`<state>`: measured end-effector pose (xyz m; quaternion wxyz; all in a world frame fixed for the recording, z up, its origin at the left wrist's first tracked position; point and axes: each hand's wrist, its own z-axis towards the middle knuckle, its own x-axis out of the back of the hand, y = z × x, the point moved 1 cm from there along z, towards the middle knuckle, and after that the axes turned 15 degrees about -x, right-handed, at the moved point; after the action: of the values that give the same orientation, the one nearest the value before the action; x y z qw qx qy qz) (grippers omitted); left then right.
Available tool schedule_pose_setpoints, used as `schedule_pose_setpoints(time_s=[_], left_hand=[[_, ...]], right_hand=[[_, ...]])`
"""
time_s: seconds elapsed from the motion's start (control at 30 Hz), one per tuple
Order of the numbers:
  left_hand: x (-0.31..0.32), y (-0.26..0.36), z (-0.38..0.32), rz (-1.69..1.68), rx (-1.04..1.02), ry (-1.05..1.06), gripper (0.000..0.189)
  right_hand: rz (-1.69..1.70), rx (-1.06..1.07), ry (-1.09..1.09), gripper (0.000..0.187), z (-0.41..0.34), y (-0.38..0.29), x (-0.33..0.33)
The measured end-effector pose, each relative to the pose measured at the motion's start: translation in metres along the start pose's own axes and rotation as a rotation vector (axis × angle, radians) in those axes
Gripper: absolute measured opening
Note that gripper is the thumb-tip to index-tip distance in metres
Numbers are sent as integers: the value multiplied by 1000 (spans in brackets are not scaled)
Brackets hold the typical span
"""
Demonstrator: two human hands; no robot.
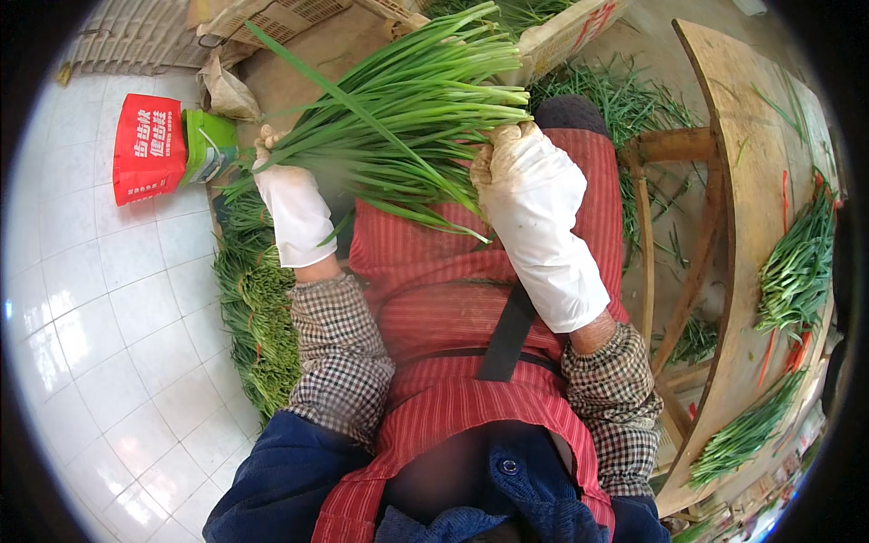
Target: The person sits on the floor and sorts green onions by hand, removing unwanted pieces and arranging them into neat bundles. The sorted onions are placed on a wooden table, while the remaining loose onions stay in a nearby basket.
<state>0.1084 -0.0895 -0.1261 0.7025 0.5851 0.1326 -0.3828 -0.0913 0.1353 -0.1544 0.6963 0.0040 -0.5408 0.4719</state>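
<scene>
A large loose bunch of garlic chives (421, 112) lies across both hands above my lap, its pale cut stalk ends on the right and the green leaf tips on the left. My right hand (526, 180), in a soiled white glove, is closed around the bunch near the stalk ends. At the leaf end my left hand (292, 197), gloved too, grips the bunch; leaves partly hide its fingers. One long leaf crosses the bunch diagonally. Below is my red striped apron (441, 271).
Tied chive bundles (265, 305) stand packed along my left. On the right, a wooden table (736, 115) holds two chive bunches (794, 265) and red ties (767, 360). Loose leaves (631, 102) litter the floor. Plastic crates (288, 24), a green bucket (204, 146) and a red bag (149, 146) stand ahead.
</scene>
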Motion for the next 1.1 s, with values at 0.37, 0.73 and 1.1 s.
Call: schedule_pose_setpoints(time_s=[0.37, 0.73, 1.1], left_hand=[[28, -3, 8, 304, -75, -10, 28], [20, -4, -6, 299, -92, 52, 22], [18, -4, 2, 141, -38, 39, 21]], right_hand=[[-97, -140, -21, 19, -4, 17, -8], [160, -320, -76, 16, 21, 69, 62], [511, -269, -71, 37, 33, 18, 44]])
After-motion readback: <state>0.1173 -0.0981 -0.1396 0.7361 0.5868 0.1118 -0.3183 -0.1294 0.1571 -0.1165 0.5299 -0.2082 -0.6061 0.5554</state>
